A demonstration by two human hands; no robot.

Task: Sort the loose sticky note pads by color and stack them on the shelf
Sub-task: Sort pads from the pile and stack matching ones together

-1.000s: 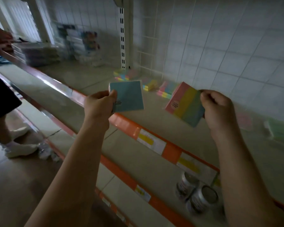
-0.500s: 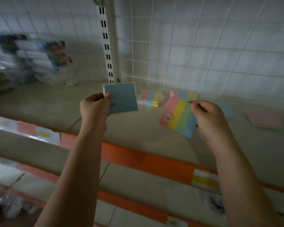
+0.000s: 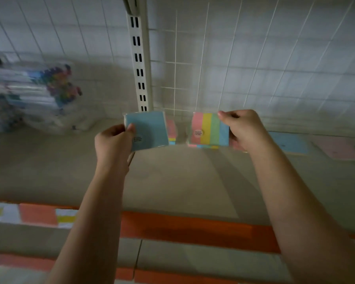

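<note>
In the head view, the left hand (image 3: 114, 143) grasps a plain blue pad (image 3: 147, 130) at its left edge, with the thumb on the front face and the other fingers curled behind it. The right hand (image 3: 243, 130) pinches a striped pad (image 3: 208, 129) at its right edge; this pad has pink, yellow, green and blue bands. Both pads are held up above the shelf (image 3: 172, 181), near its back, with an open gap between their inner edges. Behind them, more striped pads (image 3: 171, 132) lie against the wire grid wall (image 3: 254, 68). To the right, a flat blue pad (image 3: 289, 142) and a pink pad (image 3: 336, 147) lie on the shelf, just beside each other. The front half of the shelf is bare up to its orange edge (image 3: 193, 228). At the far left a blurred pile of pen packs (image 3: 29, 93) stands, well apart from the hands.
</note>
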